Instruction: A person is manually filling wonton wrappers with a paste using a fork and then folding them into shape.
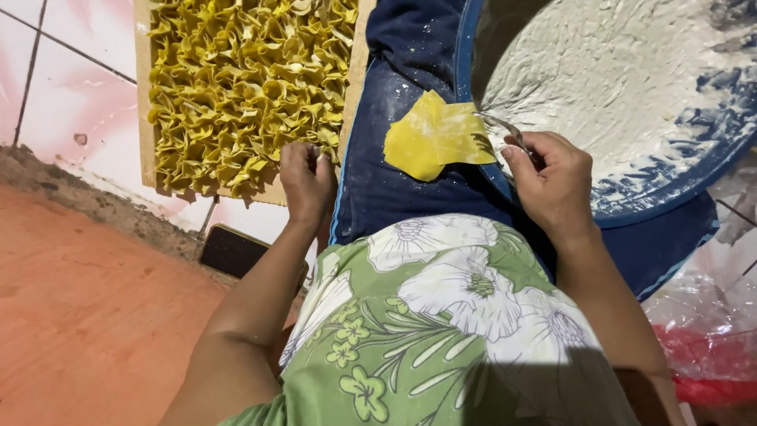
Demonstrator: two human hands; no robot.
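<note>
Yellow square dough wrapper (436, 136): lies on the blue-clad knee.
Right hand (552, 180): grips a thin metal spoon (505, 128).
Left hand (306, 175): closed at the wooden tray (143, 95) of folded yellow dumplings (244, 87).
Step, likely: filling, then folding.

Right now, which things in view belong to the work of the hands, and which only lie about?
In use: thin yellow dough sheet; metal utensil in right hand; wooden tray of folded yellow dumplings at left hand; floured blue round basin.
Lying about: black phone; clear plastic bag.

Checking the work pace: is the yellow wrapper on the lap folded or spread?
Spread: the yellow wrapper lies mostly flat on the lap, edges slightly curled, unlike the folded dumplings.
</note>
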